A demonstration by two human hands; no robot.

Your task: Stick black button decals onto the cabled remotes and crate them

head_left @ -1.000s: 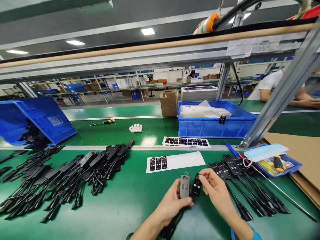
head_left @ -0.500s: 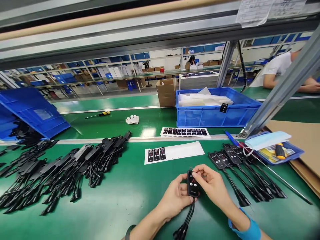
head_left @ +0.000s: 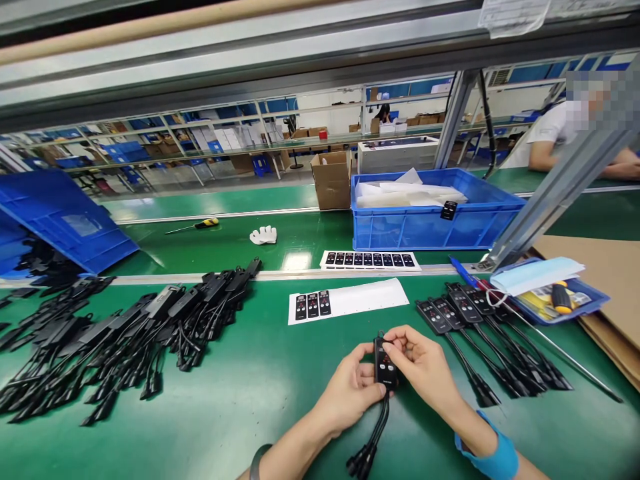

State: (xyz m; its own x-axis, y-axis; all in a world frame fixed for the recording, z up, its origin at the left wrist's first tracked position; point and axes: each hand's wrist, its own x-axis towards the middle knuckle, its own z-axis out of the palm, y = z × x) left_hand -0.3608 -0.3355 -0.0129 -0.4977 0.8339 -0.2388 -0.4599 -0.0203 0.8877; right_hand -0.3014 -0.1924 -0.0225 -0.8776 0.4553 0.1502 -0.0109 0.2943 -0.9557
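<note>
A small black controller box [head_left: 383, 375] with a hanging loop and several cables is held upright above the green bench. My left hand [head_left: 353, 390] is closed around its left side and lower end, thumb at the cable end. On the upper right of its face presses the thumb of my right hand [head_left: 423, 363], with the fingers curled at the edge. The face bears a black label with white button marks and red print. Behind my hands lies a white label sheet [head_left: 370, 295] with three black labels [head_left: 313, 305] at its left end.
Labelled controllers [head_left: 463, 307] lie right, beside a small blue tray [head_left: 583, 310] and a long metal rod [head_left: 565, 353]. A heap of black controllers [head_left: 175, 303] covers the left. Behind are a fuller label sheet [head_left: 370, 260], blue bin [head_left: 425, 230], screwdriver [head_left: 205, 223] and white glove [head_left: 263, 235].
My left thumb has shifted up slightly onto the controller's lower end. My right thumb stays pressed on its face. The whole view has moved a little.
</note>
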